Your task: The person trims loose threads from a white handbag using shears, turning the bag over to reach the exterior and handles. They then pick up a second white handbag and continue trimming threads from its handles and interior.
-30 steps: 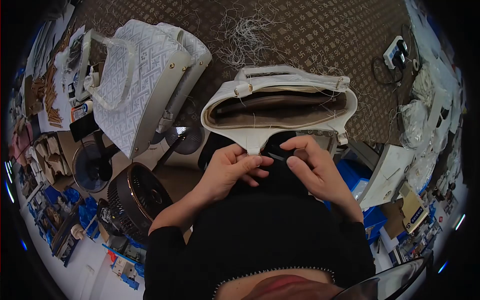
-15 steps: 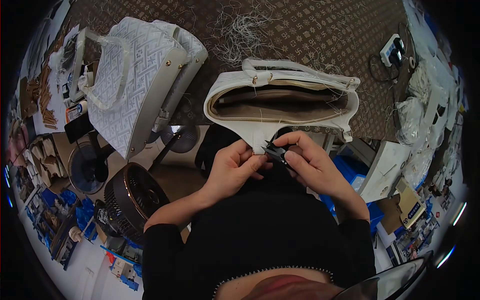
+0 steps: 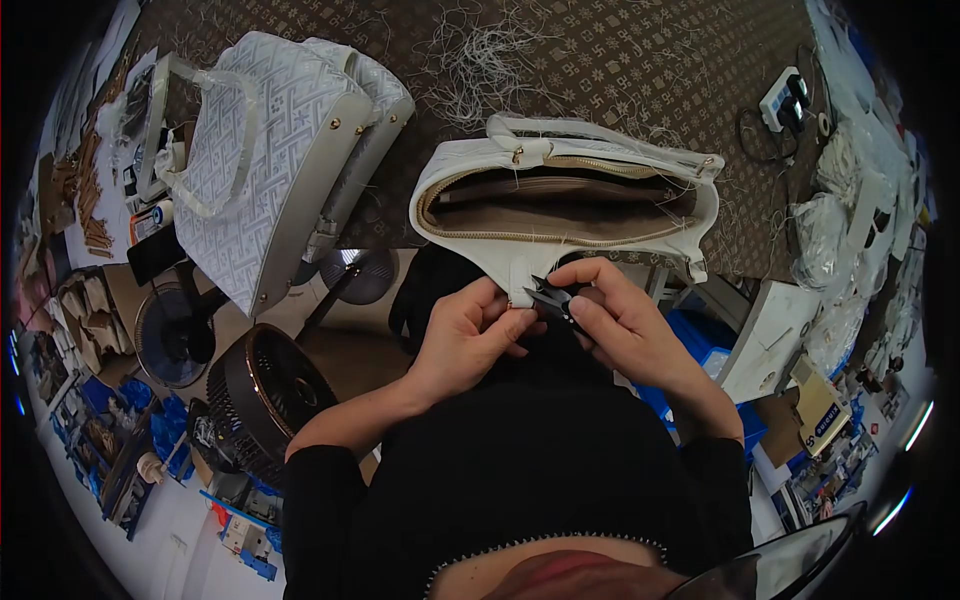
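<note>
Gripping, left: left hand (image 3: 470, 335) pinches the white tab (image 3: 520, 285) that hangs from the near rim of the open handbag (image 3: 560, 205), thumb and forefinger closed on it.
Gripping, right: right hand (image 3: 620, 325) is closed around small black thread snips (image 3: 552, 297), blades pointing at the tab, just beside the left fingertips.
Risk, nicked tab: snip tips sit touching or nearly touching the white material; a slanted bite would likely cut the leather or stitching rather than a loose thread.
Risk, fingers: left fingertips lie right beside the blades; a slip of the snips could catch them.
Risk, bag shift: handbag overhangs the near edge of the bench (image 3: 640, 70); a hard tug on the tab could drag it off toward the lap.
Risk, missed threads: many pale strands cling to the rim and zip; fine ones are easy to overlook against white.
Handbag, position: upright on the near bench edge, mouth open toward the camera, directly beyond both hands.
Handbag, look: white outer, tan lining, gold zip around the opening, pale handles folded along the far side, gold fittings at the strap ends.
Beyond, left: second bag (image 3: 280, 150), white woven pattern, lying on its side, well apart.
Beyond, far: heap of cut threads (image 3: 485, 60) on the patterned brown bench cover.
</note>
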A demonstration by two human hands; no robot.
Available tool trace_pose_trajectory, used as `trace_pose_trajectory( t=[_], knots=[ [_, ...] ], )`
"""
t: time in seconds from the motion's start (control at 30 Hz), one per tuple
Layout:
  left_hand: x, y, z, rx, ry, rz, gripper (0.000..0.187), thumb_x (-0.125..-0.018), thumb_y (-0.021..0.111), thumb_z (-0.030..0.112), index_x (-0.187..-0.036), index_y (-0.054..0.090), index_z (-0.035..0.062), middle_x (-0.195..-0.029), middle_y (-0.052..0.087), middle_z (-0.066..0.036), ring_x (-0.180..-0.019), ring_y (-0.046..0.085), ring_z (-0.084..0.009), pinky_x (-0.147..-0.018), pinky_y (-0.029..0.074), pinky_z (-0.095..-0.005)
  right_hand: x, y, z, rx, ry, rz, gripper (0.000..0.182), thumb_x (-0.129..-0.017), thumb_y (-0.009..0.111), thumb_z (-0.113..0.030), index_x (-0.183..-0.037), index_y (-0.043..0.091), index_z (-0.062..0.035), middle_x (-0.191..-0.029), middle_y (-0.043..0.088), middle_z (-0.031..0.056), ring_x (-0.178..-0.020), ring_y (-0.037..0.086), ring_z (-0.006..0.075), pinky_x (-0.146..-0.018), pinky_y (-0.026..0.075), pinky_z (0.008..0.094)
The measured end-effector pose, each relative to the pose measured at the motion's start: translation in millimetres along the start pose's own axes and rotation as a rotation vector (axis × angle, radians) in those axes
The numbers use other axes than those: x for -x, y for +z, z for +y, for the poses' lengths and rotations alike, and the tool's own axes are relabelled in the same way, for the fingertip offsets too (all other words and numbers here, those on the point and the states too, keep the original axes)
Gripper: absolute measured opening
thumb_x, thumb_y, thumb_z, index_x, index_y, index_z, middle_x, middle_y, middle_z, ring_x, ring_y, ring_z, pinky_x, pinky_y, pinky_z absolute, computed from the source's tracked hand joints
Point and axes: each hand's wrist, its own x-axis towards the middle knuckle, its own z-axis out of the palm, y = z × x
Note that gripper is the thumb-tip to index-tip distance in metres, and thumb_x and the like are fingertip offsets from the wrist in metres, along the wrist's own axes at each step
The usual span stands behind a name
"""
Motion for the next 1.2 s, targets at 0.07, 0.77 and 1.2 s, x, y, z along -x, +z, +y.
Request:
trace_pose_trajectory(
  t=[0.07, 0.77, 1.2],
  knots=[
    [0, 0, 0, 0.010, -0.002, 0.004, 0.027, -0.088, 0.053, 0.010, -0.112, 0.047, -0.0009, -0.101, 0.060, -0.007, -0.089, 0.060, -0.0130, -0.066, 0.052, -0.0224, 0, 0, -1, 0.005, -0.003, 0.002, 0.025, -0.089, 0.042, -0.012, -0.114, 0.044, -0.0059, -0.061, 0.047, -0.0006, -0.057, 0.045, 0.0061, -0.053, 0.036, 0.0220],
    [-9, -8, 7, -0.181, -0.039, 0.045, 0.027, -0.086, 0.058, 0.024, -0.098, 0.057, 0.0006, -0.089, 0.064, -0.007, -0.079, 0.061, -0.0127, -0.061, 0.049, -0.0251, -6, -14, 36, -0.044, -0.848, 0.509, 0.036, -0.085, 0.057, -0.015, -0.115, 0.043, -0.0002, -0.063, 0.040, -0.0038, -0.053, 0.036, 0.0012, -0.048, 0.028, 0.0153],
    [-10, -18, 26, -0.994, 0.805, 0.264, 0.023, -0.070, 0.071, 0.012, -0.087, 0.060, 0.0024, -0.081, 0.062, -0.010, -0.073, 0.059, -0.0233, -0.066, 0.047, -0.0293, 9, -72, 70, 0.233, -0.826, 1.149, 0.025, -0.087, 0.043, 0.005, -0.107, 0.056, -0.0018, -0.087, 0.057, 0.0045, -0.060, 0.043, 0.0054, -0.056, 0.037, 0.0181]
  ],
)
